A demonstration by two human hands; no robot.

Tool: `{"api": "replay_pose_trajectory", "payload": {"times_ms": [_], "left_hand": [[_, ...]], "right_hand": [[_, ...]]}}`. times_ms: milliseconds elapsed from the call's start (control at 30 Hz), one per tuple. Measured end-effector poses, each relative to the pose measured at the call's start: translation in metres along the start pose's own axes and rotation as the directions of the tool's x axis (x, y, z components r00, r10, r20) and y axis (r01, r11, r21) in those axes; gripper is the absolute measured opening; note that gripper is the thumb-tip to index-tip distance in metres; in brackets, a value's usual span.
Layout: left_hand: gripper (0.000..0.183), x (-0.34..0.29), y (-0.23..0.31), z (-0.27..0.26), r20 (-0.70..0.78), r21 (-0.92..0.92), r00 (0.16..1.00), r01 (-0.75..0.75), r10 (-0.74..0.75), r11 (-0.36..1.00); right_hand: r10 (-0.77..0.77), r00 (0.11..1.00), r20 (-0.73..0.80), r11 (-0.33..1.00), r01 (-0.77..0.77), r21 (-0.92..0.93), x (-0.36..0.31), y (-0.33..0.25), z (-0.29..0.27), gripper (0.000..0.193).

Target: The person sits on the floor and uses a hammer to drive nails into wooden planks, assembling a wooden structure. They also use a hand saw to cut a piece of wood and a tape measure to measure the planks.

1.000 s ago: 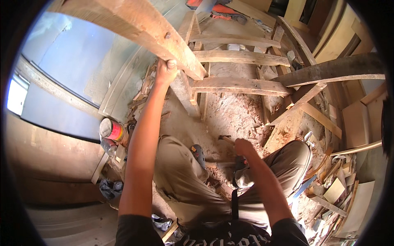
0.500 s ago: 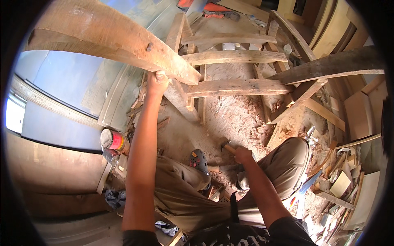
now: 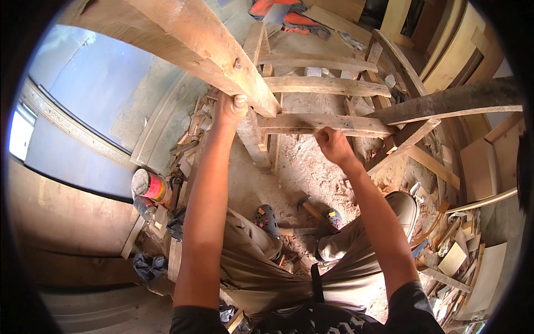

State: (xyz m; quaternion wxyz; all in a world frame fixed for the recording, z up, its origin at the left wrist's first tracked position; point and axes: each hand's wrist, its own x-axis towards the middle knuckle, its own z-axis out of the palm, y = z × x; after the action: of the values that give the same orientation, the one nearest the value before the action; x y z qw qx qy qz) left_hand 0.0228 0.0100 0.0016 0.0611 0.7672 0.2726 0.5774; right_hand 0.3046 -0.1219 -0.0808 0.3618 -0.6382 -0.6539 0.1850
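Observation:
My left hand (image 3: 231,107) is closed round the underside of a thick wooden beam (image 3: 189,42) near its end, the thumb showing at the edge. A short peg or bolt (image 3: 238,63) sticks out of the beam's face. My right hand (image 3: 335,146), fingers curled in, is at the nearest slat (image 3: 367,127) of a wooden frame; whether it touches the slat or holds anything is hidden. Down on the floor between my feet lies a hammer (image 3: 315,211), with no hand on it.
Further slats (image 3: 328,86) of the frame stretch away, and a dark curved timber (image 3: 450,100) crosses at the right. Wood offcuts (image 3: 453,256) pile up on the right. A can (image 3: 149,185) stands at the left by a panelled wall. Shavings and dust cover the floor.
My right hand has let go of the hammer and risen from the floor to the nearest slat. My left hand keeps its hold on the beam; the view has shifted slightly.

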Motion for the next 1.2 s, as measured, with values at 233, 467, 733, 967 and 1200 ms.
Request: {"api": "replay_pose_trajectory", "payload": {"times_ms": [233,467,733,967,1200], "left_hand": [[0.109,0.003,-0.004,0.004,-0.019,-0.151,1.000,-0.008,0.005,0.989],[0.099,-0.001,0.008,-0.006,-0.019,-0.137,1.000,0.009,-0.011,0.991],[0.058,-0.019,0.038,-0.035,0.181,-0.174,0.947,0.296,-0.265,0.939],[0.048,-0.023,0.089,-0.117,0.258,0.111,0.845,0.455,-0.468,0.884],[0.033,-0.137,0.142,-0.223,0.093,-0.102,0.629,0.777,-0.772,0.621]], "right_hand": [[-0.139,0.989,0.046,0.989,0.136,0.050,0.060,-0.064,0.003,0.025],[-0.102,0.995,-0.018,0.979,0.103,0.175,0.019,-0.042,0.051,0.025],[0.087,0.976,0.198,0.987,-0.111,0.117,-0.056,0.059,0.085,0.026],[0.013,0.927,0.375,0.999,-0.023,0.023,-0.055,0.044,0.106,0.030],[-0.327,0.768,0.551,0.798,-0.088,0.596,-0.029,-0.185,0.076,0.035]]}}
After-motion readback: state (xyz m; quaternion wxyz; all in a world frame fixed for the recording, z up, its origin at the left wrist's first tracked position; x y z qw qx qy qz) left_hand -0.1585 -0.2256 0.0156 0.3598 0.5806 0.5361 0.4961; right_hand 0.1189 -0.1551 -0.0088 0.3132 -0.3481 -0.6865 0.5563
